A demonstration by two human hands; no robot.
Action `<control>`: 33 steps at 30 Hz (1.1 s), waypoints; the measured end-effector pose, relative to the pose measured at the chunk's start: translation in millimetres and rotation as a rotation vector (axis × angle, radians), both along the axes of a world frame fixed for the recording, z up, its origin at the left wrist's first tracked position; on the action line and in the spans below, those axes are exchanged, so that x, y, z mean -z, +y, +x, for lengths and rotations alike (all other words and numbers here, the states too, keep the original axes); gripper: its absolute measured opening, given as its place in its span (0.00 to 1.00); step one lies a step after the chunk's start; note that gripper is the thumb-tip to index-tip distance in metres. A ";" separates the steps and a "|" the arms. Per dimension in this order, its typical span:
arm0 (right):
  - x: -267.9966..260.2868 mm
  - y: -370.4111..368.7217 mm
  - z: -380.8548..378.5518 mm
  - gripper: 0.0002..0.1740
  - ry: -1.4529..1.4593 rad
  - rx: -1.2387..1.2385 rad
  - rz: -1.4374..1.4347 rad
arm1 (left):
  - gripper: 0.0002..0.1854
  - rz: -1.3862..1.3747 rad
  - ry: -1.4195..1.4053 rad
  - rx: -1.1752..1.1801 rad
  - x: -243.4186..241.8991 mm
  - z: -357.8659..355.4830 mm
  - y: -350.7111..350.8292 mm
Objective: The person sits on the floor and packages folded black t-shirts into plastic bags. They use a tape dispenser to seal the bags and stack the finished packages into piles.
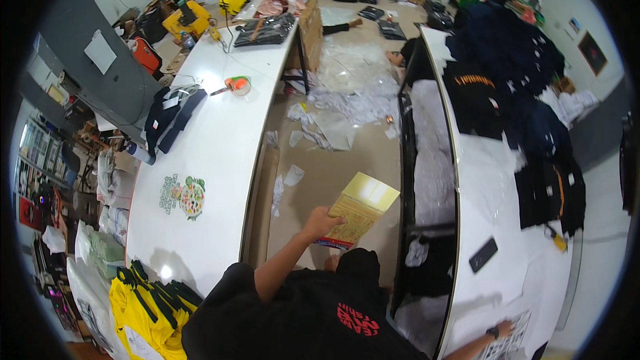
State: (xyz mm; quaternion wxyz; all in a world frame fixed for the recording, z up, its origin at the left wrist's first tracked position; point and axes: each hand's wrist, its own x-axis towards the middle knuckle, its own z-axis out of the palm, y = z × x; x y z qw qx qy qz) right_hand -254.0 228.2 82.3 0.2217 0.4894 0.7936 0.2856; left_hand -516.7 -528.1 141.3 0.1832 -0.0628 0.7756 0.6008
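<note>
My left hand [320,224] grips a yellow printed card [357,207] by its left edge, over the aisle between two white tables. The card has a crease, a glossy upper panel, and a red and blue band at its lower end. On the right table, my right hand [504,329], with a dark watch on the wrist, lies palm down on a sheet with black printed graphics [515,337]. Its fingers show small, and I see nothing held in them. Beyond this hand lies a black smartphone [483,255].
The left table [220,160] carries a food-themed print [185,197], an orange tape dispenser [237,85] and dark folded cloth [175,120]. Yellow garments [150,310] hang at its near corner. Dark shirts [545,195] cover the right table's far part. Plastic and paper scraps [345,95] litter the aisle; people sit farther off.
</note>
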 end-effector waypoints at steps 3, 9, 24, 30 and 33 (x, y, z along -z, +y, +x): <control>62.5 -61.6 -105.7 0.20 -0.005 -0.122 -0.285 | 0.16 -0.242 0.180 0.025 11.1 -76.3 -18.7; 189.6 -231.3 -318.6 0.22 -0.167 -0.542 -1.023 | 0.16 -0.354 0.097 -0.091 4.1 -223.9 -49.5; 137.5 -438.1 -963.6 0.23 0.749 -0.312 -1.650 | 0.19 -0.628 -0.003 -0.306 113.6 -475.0 -165.4; 183.1 -478.6 -1033.1 0.19 0.596 -0.514 -1.336 | 0.19 -0.586 0.036 -0.302 84.1 -668.8 -196.6; 254.2 -409.5 -1062.1 0.19 0.235 -0.885 -1.150 | 0.17 -0.519 0.022 -0.276 57.2 -771.2 -191.5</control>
